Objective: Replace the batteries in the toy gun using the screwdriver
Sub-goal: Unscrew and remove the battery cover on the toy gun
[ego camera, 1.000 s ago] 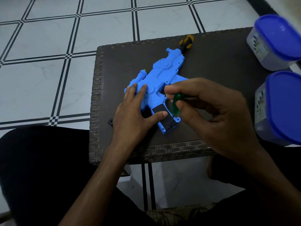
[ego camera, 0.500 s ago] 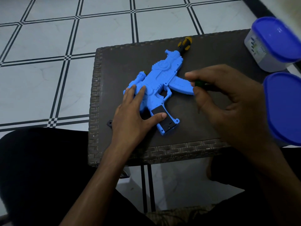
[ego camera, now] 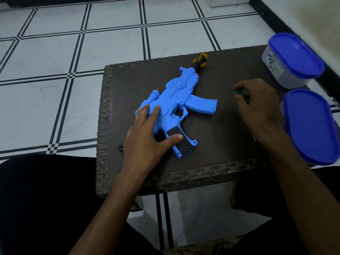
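A blue toy gun lies flat on the dark brown wicker table. Its grip shows a black battery cover. My left hand rests flat on the gun's rear body, fingers straight, thumb on the black cover. My right hand is low over the table to the right of the gun, fingers curled round a green-handled screwdriver; its shaft is hidden under the hand. A second screwdriver with a yellow and black handle lies at the gun's muzzle.
Two clear tubs with blue lids stand at the right: one at the table's far right corner, one nearer me. A small black piece sticks out at the table's left edge. Tiled floor surrounds the table.
My right hand has carried the green screwdriver away from the gun's grip, rightward toward the tubs, and lowered it near the table. My left hand has stayed on the gun.
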A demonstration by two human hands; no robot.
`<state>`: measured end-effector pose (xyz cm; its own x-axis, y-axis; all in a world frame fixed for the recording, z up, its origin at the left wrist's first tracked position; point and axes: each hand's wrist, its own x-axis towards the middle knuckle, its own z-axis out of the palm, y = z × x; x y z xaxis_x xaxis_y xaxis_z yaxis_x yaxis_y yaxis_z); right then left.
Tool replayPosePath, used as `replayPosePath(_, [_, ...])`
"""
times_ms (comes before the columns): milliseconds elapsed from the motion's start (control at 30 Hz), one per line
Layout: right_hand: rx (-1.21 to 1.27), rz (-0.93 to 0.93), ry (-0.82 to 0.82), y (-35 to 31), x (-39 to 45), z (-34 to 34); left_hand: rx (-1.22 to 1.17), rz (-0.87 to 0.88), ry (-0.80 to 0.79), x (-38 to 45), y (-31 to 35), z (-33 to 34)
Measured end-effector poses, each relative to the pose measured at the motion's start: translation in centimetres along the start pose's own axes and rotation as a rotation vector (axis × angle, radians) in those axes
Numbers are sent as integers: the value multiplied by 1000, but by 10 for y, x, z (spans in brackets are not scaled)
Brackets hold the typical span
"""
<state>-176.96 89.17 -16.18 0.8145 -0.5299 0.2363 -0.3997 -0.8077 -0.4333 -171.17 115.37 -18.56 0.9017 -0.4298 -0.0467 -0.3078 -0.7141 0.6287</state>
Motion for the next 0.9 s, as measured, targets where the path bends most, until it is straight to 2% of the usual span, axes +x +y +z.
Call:
replayPosePath(334, [-196,100,-197,6,20,8,21,57,32,1,-1,2])
replayPosePath(467, [-231,118,-151,-3,18,10,16,68,15,2,-4,0])
replayPosePath(600, [-70,120,-101,-28,25,4,-13,17,41,6,-7,-2])
replayPosePath(700, [-33,162,-248,-48,36,7,89,-37,40,13,-10,-7])
replayPosePath(767, [-14,182,-346,-58,41,13,74,-53,18,17,-12,-9])
replayPosePath(900, [-51,211,-409,-69,48,27,4,-71,16,25,-13,-14])
